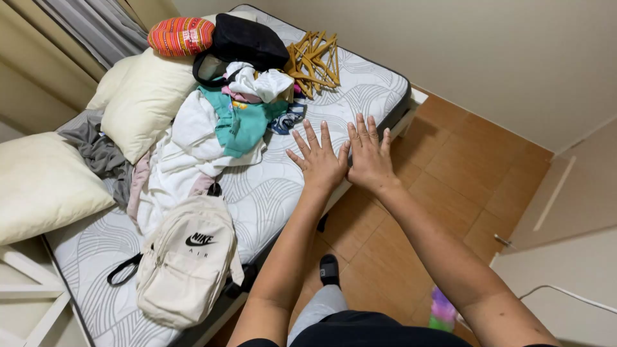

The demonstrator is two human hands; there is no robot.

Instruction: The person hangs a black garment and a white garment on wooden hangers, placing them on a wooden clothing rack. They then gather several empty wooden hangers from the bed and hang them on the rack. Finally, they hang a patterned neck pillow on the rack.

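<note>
My left hand [319, 160] and my right hand [369, 156] are stretched out side by side, palms down, fingers spread, over the edge of a bare mattress [283, 186] with a grey swirl pattern. Both hold nothing. Just left of my left hand lies a pile of clothes [218, 128] in white, teal and pink. A cream backpack [186, 257] with a black strap rests on the near end of the mattress. Beyond my hands, several wooden hangers [315, 61] lie in a heap.
A black bag [247, 42] and a striped orange cushion [181, 35] sit at the far end. Cream pillows [144, 93] and a grey garment [96, 151] line the left side. Orange floor tiles [463, 167] run along the right. My foot wears a black slipper [329, 268].
</note>
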